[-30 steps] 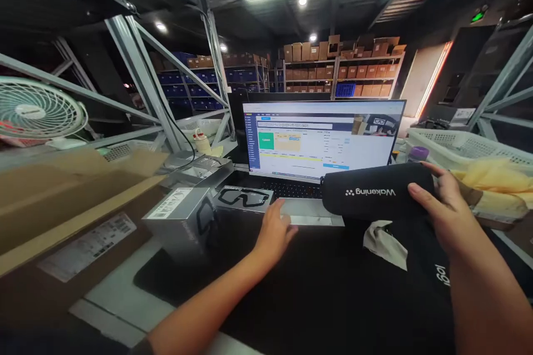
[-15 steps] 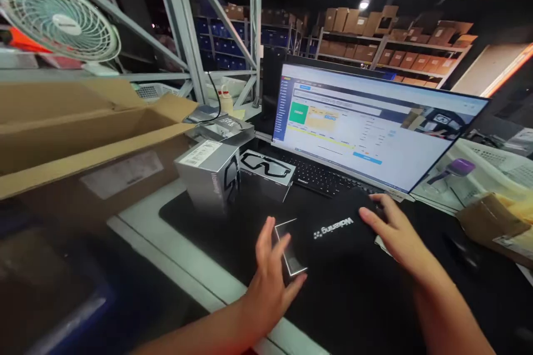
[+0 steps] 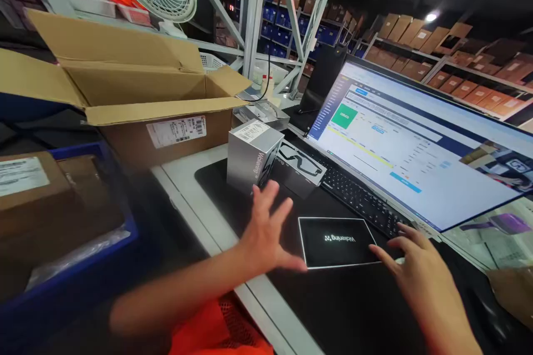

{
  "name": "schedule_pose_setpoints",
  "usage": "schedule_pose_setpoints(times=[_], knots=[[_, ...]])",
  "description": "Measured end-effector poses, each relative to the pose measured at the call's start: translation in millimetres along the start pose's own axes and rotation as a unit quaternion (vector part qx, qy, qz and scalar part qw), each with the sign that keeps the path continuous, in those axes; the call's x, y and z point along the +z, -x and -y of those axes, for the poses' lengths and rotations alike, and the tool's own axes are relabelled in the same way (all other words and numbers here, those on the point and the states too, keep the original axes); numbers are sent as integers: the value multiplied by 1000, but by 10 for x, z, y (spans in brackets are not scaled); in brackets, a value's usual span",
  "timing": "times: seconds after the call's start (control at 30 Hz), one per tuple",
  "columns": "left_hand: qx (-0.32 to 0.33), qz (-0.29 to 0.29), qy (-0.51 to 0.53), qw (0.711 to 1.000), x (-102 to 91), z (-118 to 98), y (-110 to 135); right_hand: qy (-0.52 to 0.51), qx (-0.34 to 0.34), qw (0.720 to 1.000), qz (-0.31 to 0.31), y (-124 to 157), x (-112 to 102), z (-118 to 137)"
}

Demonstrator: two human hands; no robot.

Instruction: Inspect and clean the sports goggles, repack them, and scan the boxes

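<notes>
Head view: left hand (image 3: 266,230), fingers spread, hangs beside a black case (image 3: 337,243). Right hand (image 3: 410,269), fingers loose, touches its edge.

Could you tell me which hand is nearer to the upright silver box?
Left. The left hand hovers open just before the silver box; the right hand lies beyond the black pouch.

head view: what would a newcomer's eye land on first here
The bright monitor fills the right side, lit above a dark keyboard. In front of it a black Wakening-marked case lies flat on the dark mat, with the left hand spread open just left of it and the right hand at its right edge. An open cardboard box sits at left, a silver box beside it.
</notes>
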State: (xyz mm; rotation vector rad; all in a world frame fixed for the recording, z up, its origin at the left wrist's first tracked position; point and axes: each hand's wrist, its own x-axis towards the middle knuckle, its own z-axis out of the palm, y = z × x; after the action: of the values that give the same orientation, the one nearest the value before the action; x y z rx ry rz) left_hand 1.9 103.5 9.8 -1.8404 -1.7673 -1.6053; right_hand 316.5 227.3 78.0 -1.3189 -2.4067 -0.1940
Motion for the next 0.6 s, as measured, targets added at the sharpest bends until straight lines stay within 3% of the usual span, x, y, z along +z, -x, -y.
schedule_pose_setpoints(times=[0.07, 0.13, 0.23, 0.33, 0.43, 0.5, 0.53, 0.6], knots=[[-19, -115, -71, 991, -209, 119, -269, -83, -44, 995, 29, -28, -94, -71], [-57, -154, -114, 980, -375, 250, -538, -182, -104, 970, 127, -114, -104, -151], [-128, -121, -118, 977, -460, 439, -793, -226, -118, 934, 248, -310, -1, -177], [-191, -97, -112, 970, -430, 584, -847, -197, -143, 915, 321, -442, 95, -35], [-208, -172, -85, 959, -450, 664, -825, -177, -147, 925, 302, -369, 124, 111], [-241, -239, 20, 940, -497, 680, -809, -174, -115, 941, 265, -208, 130, 114], [-276, -259, 109, 919, -516, 676, -801, -174, -97, 949, 245, -105, 131, 84], [-364, -255, 312, 840, -522, 648, -781, -174, -66, 964, 188, 118, 115, -17]])
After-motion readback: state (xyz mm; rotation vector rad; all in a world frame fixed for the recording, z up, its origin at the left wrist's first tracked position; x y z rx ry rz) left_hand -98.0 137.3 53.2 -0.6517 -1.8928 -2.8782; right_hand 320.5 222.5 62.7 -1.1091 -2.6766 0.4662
